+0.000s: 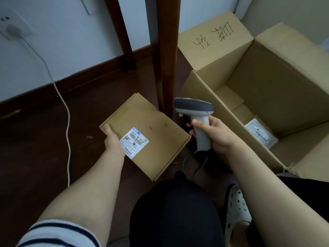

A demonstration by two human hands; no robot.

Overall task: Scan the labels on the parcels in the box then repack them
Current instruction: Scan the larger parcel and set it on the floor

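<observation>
A flat brown cardboard parcel [151,132] is held above the dark floor, tilted, with my left hand [112,139] gripping its left edge. A white barcode label [133,142] sits on its top face beside my fingers. My right hand [211,132] is wrapped around the handle of a grey handheld scanner [195,111], whose head points left toward the parcel. To the right stands a large open cardboard box [267,90]. At its bottom lies another parcel in a clear wrapper with a label [260,133].
A dark wooden table leg [167,56] rises just behind the parcel and scanner, with a second leg [122,36] further back. A white cable [66,111] runs from a wall socket [12,27] down across the floor. My knee and a white shoe [235,207] are below.
</observation>
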